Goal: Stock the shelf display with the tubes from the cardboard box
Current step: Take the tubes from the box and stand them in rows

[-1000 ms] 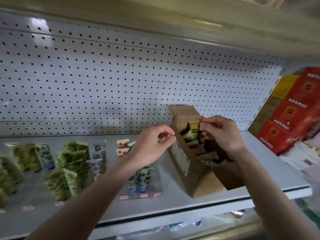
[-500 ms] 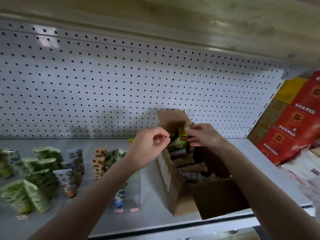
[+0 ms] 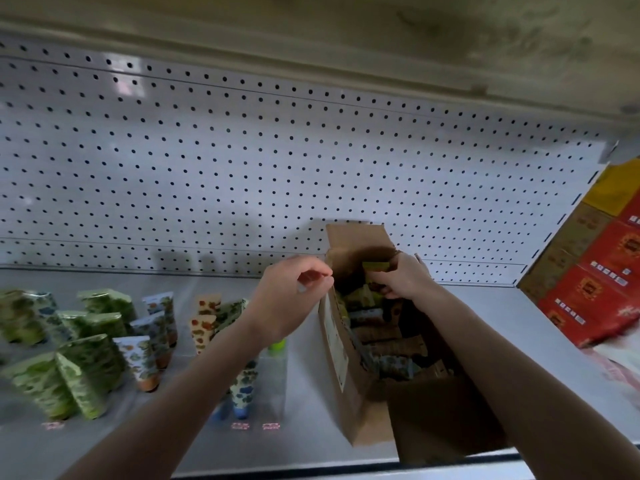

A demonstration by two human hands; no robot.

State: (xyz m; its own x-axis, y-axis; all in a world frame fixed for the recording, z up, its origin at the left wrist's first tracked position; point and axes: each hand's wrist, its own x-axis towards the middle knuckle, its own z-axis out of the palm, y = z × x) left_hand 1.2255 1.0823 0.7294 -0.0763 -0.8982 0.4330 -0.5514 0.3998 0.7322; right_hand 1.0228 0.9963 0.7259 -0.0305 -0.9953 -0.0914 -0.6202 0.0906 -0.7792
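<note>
Head camera, looking down along a grey metal shelf backed by white pegboard. The open cardboard box stands on the shelf right of centre, its flaps up, with loose tubes lying crosswise inside in a jumble.

The right hand reaches into the far end of the box, fingers curled round a green-ended tube whose flat crimped end shows above the knuckles. The left hand is curled at the box's left rim, thumb and forefinger close together. Whether it pinches the cardboard or holds nothing, I cannot tell.

To the left, stocked tubes stand cap-down in loose rows, printed in green, blue and orange patterns. Stacked red cartons fill the neighbouring bay at the right.

The tubes look like small printed plastic squeeze tubes: probably light, soft in the belly, stiffer at the crimped seam and at the cap. A pinch across the crimp, or fingers round the shoulder near the cap, should carry one without denting it. The glossy skin may slide under a loose grip, and a tube stood on its narrow cap could tip against its neighbours. The corrugated box is matt and stiff.
</note>
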